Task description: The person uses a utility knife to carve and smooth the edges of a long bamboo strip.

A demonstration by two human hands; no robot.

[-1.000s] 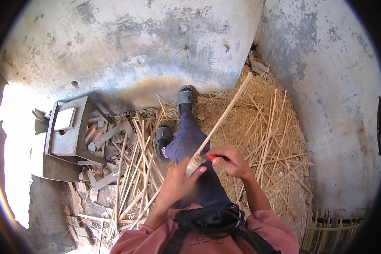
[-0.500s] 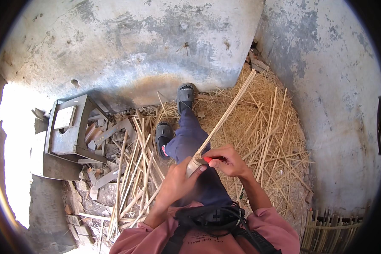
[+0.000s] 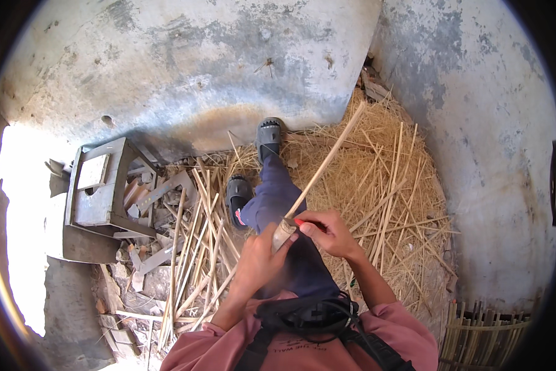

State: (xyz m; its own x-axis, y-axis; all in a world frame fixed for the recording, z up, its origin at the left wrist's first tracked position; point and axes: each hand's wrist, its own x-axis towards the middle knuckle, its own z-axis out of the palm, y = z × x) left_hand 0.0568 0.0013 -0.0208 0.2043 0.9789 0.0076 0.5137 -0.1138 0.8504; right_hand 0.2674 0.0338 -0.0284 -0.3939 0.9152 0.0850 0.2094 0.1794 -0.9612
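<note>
My left hand (image 3: 260,258) is closed around a short, pale brown, cylindrical piece (image 3: 283,233), which looks like bamboo or a wrapped pad; I cannot tell which. From its upper end a long, thin bamboo strip (image 3: 327,162) slants away to the far right, above the straw. My right hand (image 3: 329,234) grips a knife by its red handle (image 3: 299,222). The dark blade (image 3: 290,222) lies against the strip's near end, by my left thumb. My fingers cover most of the handle, and the strip's join with the cylindrical piece is partly hidden.
Loose straw and shavings (image 3: 340,191) cover the floor ahead and right, with cut strips (image 3: 394,191) on top. More strips (image 3: 194,247) lie left of my feet. A worn wooden stool (image 3: 102,185) lies among rubble at left. Walls (image 3: 476,123) enclose the far and right sides.
The strip's far end has swung slightly left, and the strip looks narrower. My right hand has shifted a little left with the knife. My left hand keeps its hold nearly in place.
</note>
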